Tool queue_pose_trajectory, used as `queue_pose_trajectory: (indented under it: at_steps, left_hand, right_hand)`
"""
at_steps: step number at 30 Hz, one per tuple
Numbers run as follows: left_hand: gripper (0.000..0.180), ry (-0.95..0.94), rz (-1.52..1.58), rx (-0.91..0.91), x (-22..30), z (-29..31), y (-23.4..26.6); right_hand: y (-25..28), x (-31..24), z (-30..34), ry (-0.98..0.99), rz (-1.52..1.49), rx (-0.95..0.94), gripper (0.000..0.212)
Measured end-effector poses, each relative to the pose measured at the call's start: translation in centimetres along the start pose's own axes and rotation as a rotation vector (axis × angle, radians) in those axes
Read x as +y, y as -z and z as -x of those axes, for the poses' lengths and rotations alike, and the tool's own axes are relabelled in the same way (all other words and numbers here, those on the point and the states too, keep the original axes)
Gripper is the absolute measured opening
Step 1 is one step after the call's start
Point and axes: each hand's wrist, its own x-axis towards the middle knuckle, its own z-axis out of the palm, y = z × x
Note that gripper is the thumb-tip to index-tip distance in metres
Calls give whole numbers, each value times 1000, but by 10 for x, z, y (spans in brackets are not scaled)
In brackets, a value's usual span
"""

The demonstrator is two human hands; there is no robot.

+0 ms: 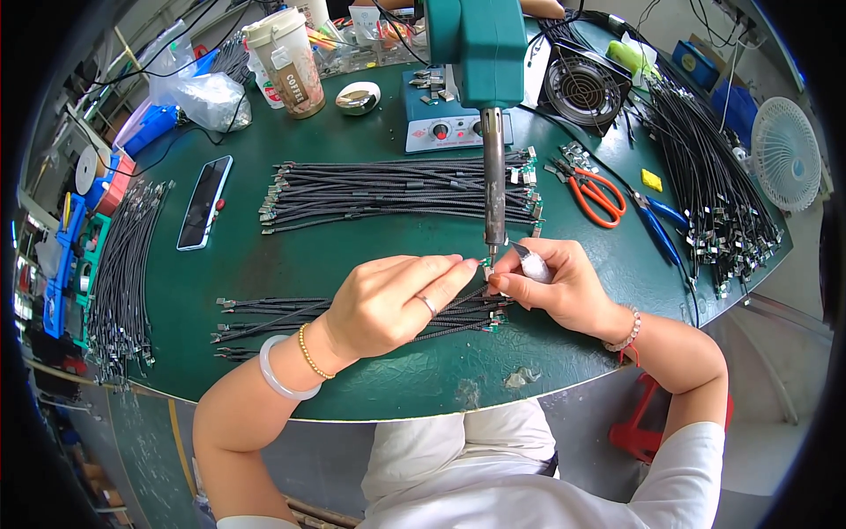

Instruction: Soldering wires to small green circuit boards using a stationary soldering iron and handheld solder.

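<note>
A soldering iron [494, 176] hangs upright from a green holder [478, 53], its tip just above the fingertips of both my hands. My left hand [388, 300] is closed, its fingers pinched at a black braided cable [465, 300] beside the iron's tip. The small green end board [486, 263] of that cable shows between my hands. My right hand [560, 280] is closed round a small tool [532, 263] with a white-wrapped body and dark pointed end. Its thumb and forefinger meet close to the cable end. Under my hands lies a loose row of black cables [273, 319].
A bundle of cables [397, 194] lies behind my hands, more cables [128, 273] at left and right. Orange-handled scissors [601, 196], blue-handled pliers [665, 231] and a fan [786, 154] are on the right. A phone [204, 203] and cup [286, 66] stand left of the solder station [449, 132].
</note>
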Motion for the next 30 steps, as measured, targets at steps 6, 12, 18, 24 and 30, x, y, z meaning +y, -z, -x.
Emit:
queue_pose_trajectory:
  at_steps: [6,12,18,24,30]
  left_hand:
    - [26,267,113,-65,4,1,5]
    - [79,635,82,-538,22,-6,45]
    - [66,490,3,-625,68,14,93]
    - [29,437,-124,-749,128,28,119]
    - [17,305,-151,-805,172,33,138]
  right_hand:
    - [-1,1,-2,-39,91,10,11]
    - [14,-17,6,10,560,150,21]
    - [35,-49,57,87,999,245,32]
    - [-4,-71,129,303,1116,465,36]
    - [-40,-75,203,332,995,590,31]
